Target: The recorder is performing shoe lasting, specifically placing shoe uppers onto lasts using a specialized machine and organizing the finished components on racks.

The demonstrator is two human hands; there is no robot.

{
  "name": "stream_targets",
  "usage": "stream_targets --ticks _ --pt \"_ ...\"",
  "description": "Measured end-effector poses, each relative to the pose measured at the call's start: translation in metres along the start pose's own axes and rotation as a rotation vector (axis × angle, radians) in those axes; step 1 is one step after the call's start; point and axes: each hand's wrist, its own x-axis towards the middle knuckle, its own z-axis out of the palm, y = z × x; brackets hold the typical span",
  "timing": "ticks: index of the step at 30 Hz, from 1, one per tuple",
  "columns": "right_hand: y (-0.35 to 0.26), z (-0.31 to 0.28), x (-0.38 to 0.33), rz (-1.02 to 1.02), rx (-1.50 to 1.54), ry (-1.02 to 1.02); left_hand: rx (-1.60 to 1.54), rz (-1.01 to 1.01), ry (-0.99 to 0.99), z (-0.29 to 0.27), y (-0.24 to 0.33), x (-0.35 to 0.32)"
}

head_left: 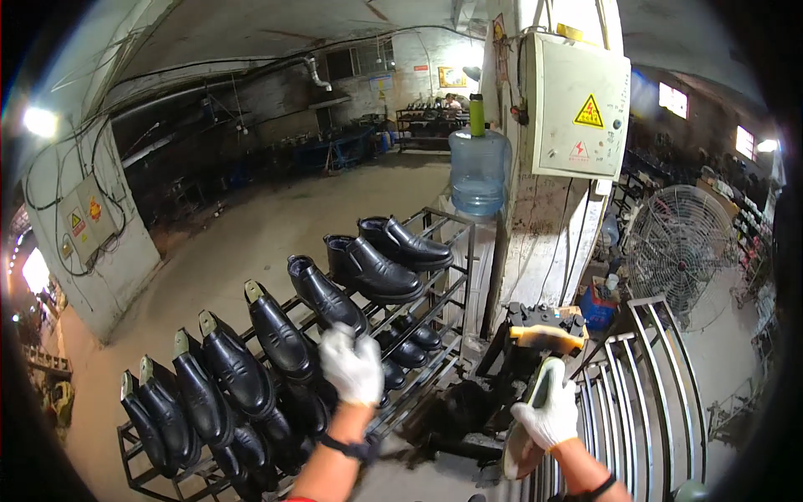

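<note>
My left hand (353, 368), in a white glove, is raised in front of the black leather shoes on the rack. Its fingers look bent but are blurred, and whether they touch the black ankle-high shoe (322, 289) behind them I cannot tell. My right hand (554, 418), gloved too, is closed on a shoe sole (520, 448), pale along the edge and brownish lower down. The sole stands tilted on end, its upper tip just below the yellow pad (548, 339) of a dark machine (535, 316).
Several black shoes (238, 376) line the metal rack (443, 314) on two levels. To the right stand a rack of metal bars (640, 402) and a large fan (682, 251). An electrical box (577, 105) hangs on the pillar beside a blue water jug (478, 171) with a green bottle (477, 115).
</note>
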Motion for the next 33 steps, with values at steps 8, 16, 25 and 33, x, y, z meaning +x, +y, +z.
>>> stream_targets --ticks 8,16,25,33 --pt "0.019 -0.021 0.079 -0.196 -0.256 -0.109 -0.706 0.156 -1.176 -0.004 0.094 -0.201" --pt "0.13 -0.056 -0.063 0.021 1.196 0.468 -1.143 -0.203 -1.61 -0.013 0.236 -0.228" --pt "0.337 -0.202 -0.089 0.707 0.493 1.11 -1.583 0.045 -1.813 -0.04 0.349 -0.167" --pt "0.37 -0.22 -0.069 1.207 -0.27 0.892 -2.82 -1.102 -1.767 -0.122 0.344 -0.013"
